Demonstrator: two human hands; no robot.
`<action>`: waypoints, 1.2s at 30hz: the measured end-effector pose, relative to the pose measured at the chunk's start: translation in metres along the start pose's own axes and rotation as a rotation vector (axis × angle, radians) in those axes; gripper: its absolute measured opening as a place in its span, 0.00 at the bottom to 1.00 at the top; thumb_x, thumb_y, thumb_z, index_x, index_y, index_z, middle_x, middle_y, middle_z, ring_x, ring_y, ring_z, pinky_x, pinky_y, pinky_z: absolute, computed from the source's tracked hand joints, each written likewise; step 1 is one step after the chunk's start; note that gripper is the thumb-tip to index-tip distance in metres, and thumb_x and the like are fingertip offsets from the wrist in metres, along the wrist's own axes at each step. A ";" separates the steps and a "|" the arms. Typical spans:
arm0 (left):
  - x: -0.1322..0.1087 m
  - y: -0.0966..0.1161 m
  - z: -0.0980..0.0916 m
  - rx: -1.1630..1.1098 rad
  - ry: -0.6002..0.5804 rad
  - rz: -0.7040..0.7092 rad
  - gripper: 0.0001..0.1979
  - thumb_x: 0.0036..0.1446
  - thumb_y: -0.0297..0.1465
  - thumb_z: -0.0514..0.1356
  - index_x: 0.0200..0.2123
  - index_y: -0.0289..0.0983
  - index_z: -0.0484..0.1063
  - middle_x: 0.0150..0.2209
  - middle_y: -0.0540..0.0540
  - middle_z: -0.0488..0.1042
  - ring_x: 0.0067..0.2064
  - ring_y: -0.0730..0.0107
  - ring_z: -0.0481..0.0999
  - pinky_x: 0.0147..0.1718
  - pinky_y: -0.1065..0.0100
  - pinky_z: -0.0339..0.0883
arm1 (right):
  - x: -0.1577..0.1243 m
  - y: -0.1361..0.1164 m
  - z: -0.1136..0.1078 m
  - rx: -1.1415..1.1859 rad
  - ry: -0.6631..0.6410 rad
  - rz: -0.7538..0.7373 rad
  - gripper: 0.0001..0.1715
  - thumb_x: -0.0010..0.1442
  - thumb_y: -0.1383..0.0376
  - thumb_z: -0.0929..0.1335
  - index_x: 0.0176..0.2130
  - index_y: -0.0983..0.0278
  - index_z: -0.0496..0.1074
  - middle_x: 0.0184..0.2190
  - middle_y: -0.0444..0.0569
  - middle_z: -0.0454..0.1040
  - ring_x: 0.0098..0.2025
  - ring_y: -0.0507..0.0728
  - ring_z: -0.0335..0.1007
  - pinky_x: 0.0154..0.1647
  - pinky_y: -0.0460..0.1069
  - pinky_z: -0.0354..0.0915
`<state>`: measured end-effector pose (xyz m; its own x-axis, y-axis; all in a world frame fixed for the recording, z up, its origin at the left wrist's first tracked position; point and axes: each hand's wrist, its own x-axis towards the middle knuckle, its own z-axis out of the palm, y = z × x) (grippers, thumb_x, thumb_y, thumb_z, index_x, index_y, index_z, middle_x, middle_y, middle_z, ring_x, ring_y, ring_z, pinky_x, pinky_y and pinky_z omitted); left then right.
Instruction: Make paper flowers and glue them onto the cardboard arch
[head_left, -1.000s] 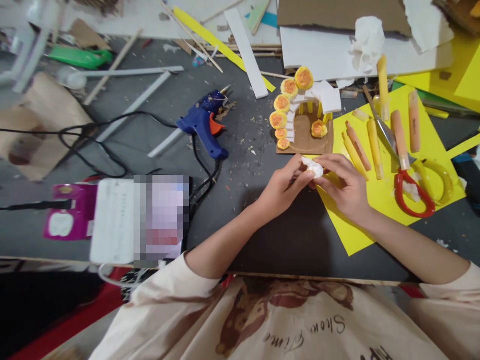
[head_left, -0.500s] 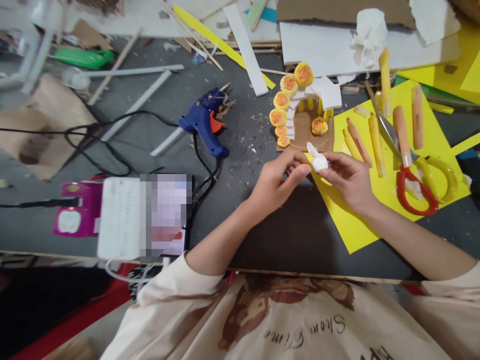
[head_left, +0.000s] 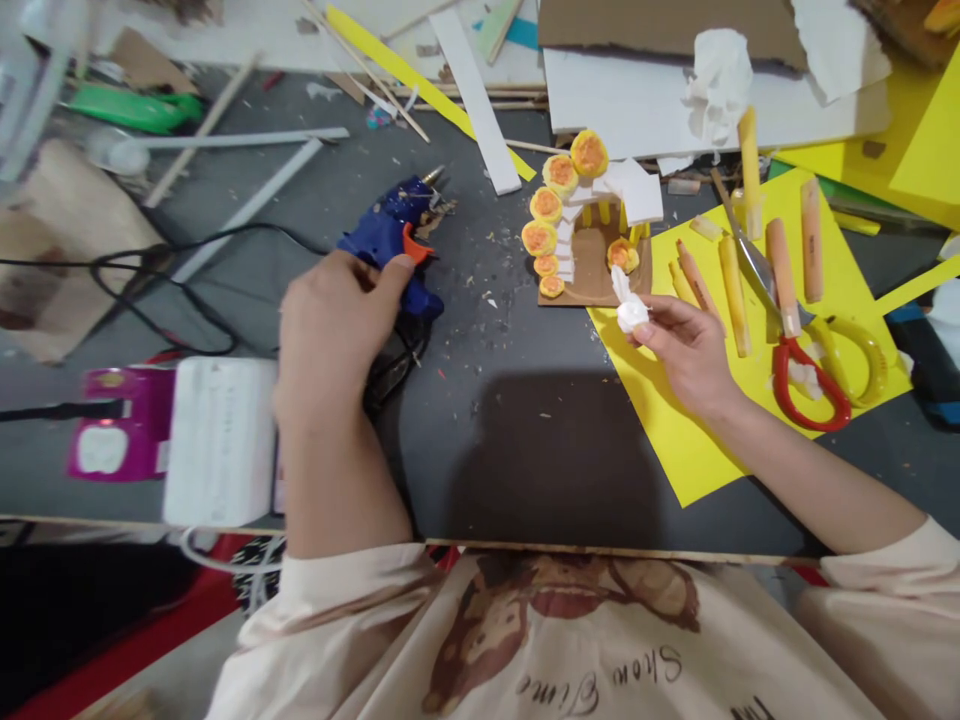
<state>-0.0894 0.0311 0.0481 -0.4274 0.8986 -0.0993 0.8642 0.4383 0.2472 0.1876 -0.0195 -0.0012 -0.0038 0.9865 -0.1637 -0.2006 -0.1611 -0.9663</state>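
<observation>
My left hand [head_left: 337, 330] is closed around the blue glue gun [head_left: 394, 225], its thumb by the orange trigger; the fingertips are partly hidden. The gun lies on the dark table, nozzle pointing away. Between the thumb and fingers of my right hand [head_left: 686, 350] is a small white twisted wad of paper [head_left: 632, 313], held above the front of a cardboard model [head_left: 574, 293]. White steps curve up the model, edged by several yellow rounds with orange centres [head_left: 546, 206]. Another such round [head_left: 622, 257] sits inside.
A yellow sheet [head_left: 679, 470] on the right carries red-and-yellow-handled scissors [head_left: 814, 385] and several coloured sticks [head_left: 811, 240]. A black cable [head_left: 225, 232] trails from the left. A white box [head_left: 221, 440] and a purple device [head_left: 124, 425] lie near the front edge.
My left hand has left the white wad and moved left onto the glue gun. My right hand keeps the wad at nearly the same place. The view has shifted slightly.
</observation>
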 end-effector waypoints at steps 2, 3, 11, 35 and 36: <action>0.004 0.004 0.003 -0.001 0.012 -0.029 0.19 0.53 0.43 0.60 0.20 0.41 0.56 0.22 0.50 0.57 0.33 0.58 0.65 0.43 0.55 0.65 | 0.000 0.001 -0.001 -0.034 -0.022 -0.018 0.25 0.42 0.48 0.78 0.37 0.58 0.79 0.35 0.43 0.81 0.36 0.53 0.78 0.43 0.52 0.76; 0.005 0.005 0.004 0.003 0.001 -0.030 0.19 0.53 0.41 0.61 0.19 0.41 0.56 0.22 0.50 0.59 0.34 0.58 0.66 0.43 0.55 0.65 | 0.000 0.002 -0.002 -0.052 -0.037 -0.029 0.24 0.44 0.48 0.78 0.38 0.58 0.79 0.36 0.44 0.81 0.37 0.53 0.78 0.44 0.52 0.76; 0.018 -0.010 0.016 -0.450 0.192 0.070 0.10 0.54 0.27 0.62 0.30 0.39 0.60 0.20 0.58 0.60 0.24 0.75 0.64 0.32 0.69 0.64 | 0.001 0.003 -0.003 -0.002 -0.032 -0.026 0.23 0.43 0.50 0.79 0.36 0.58 0.78 0.35 0.43 0.81 0.36 0.52 0.77 0.43 0.52 0.76; -0.049 0.025 0.030 -1.041 -0.334 0.383 0.10 0.44 0.34 0.70 0.26 0.37 0.73 0.19 0.52 0.74 0.16 0.77 0.64 0.14 0.71 0.57 | -0.001 -0.015 0.004 0.027 0.015 0.093 0.24 0.41 0.49 0.79 0.34 0.60 0.75 0.19 0.37 0.71 0.16 0.46 0.61 0.11 0.42 0.53; -0.049 0.023 0.030 -0.994 -0.314 0.387 0.10 0.44 0.34 0.70 0.28 0.37 0.74 0.20 0.52 0.74 0.18 0.75 0.66 0.16 0.70 0.59 | -0.001 -0.014 0.003 0.019 0.019 0.092 0.24 0.41 0.49 0.79 0.34 0.60 0.75 0.19 0.37 0.71 0.15 0.46 0.61 0.11 0.42 0.53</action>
<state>-0.0399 -0.0025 0.0294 0.0327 0.9980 -0.0533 0.2668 0.0427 0.9628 0.1871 -0.0184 0.0135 -0.0042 0.9667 -0.2559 -0.2188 -0.2505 -0.9431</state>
